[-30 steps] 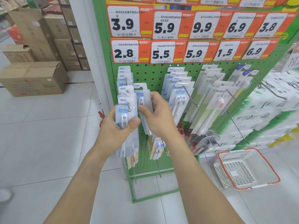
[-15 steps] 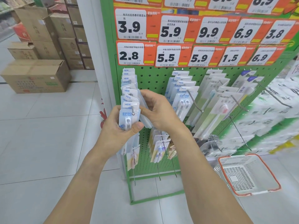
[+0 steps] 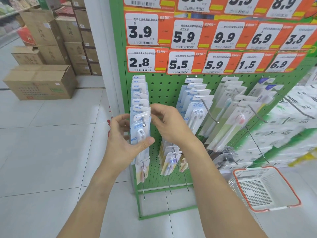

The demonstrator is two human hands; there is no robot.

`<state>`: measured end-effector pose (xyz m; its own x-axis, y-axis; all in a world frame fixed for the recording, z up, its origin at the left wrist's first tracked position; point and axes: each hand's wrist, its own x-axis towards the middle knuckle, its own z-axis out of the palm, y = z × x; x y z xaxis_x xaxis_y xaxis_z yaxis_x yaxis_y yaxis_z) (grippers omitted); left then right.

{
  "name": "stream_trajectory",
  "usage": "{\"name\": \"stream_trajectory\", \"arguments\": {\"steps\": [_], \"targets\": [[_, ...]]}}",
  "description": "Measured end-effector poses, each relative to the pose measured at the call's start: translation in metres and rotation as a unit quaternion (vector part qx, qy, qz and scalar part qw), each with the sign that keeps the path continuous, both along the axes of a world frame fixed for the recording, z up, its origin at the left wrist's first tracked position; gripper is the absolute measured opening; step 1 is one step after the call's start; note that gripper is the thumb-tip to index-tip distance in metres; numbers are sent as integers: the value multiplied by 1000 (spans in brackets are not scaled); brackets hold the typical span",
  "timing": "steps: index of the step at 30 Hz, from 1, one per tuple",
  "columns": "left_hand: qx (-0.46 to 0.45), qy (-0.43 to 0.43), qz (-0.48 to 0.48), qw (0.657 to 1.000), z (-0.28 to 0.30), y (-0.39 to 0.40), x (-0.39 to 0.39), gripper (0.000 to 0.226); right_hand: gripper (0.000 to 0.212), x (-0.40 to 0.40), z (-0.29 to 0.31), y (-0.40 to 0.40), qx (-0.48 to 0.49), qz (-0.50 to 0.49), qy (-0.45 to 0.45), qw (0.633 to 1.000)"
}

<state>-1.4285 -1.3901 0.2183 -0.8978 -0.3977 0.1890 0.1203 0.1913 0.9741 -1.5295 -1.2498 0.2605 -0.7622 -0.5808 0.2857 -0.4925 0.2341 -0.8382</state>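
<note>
Your fingers on the left hand curl behind the front toothbrush pack while the thumb presses on its face, so that hand grips it. Your right hand pinches the pack's top card from the right. The pack hangs at the tip of a metal hook, left of centre in the frame, in front of a row of similar packs on the green pegboard. At lower right a white basket with an orange rim sits on the floor, only its mesh bottom showing. At upper left a shut cardboard box lies in front of stacked boxes. The pegboard's left edge runs just beside your left hand, with open tiled floor beyond it.
</note>
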Motion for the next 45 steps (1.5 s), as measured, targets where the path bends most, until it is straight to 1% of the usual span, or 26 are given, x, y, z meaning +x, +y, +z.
{"name": "stream_trajectory", "arguments": {"steps": [3,7,9,12,14,17,22,26,29,32,35,38,41,45], "targets": [[-53,-20,12,998,-4,-5,0,94,26,0,-1,1,-8,12,-13,1000],[-32,-30,-25,999,-3,-5,-1,86,28,-1,2,4,19,31,-25,999],[-17,-30,-25,999,-3,-3,-1,79,29,-1,5,4,18,-13,-22,1000],[-2,-41,-31,999,-2,0,-3,72,23,-6,7,1,-27,-122,15,992],[-2,-44,-35,998,-1,0,-3,71,20,-10,9,-5,-46,-149,22,987],[8,-43,-38,998,-1,-3,-3,74,14,-13,14,-16,-60,-145,11,988],[-1,-52,-38,998,-4,-6,-1,75,7,-20,15,-28,-108,-127,-31,986],[0,-56,-43,998,-8,-7,0,75,9,-23,14,-28,-147,-109,-66,981],[-6,-56,-46,997,-9,-8,-1,75,8,-23,14,-27,-172,-106,-56,978],[-5,-53,-42,998,-10,-8,-1,70,16,-20,14,-27,-191,-119,-39,974],[-6,-50,-41,998,-11,-9,-1,70,19,-14,13,-23,-180,-130,-24,975],[-23,-62,-48,997,-12,-10,2,73,15,-1,8,-17,-177,-149,-17,973],[-39,-65,-51,996,-15,-10,8,84,8,19,0,-9,-186,-190,-11,964],[-46,-36,-40,998,-23,-16,22,97,11,49,-15,2,-154,-217,28,964]]}}
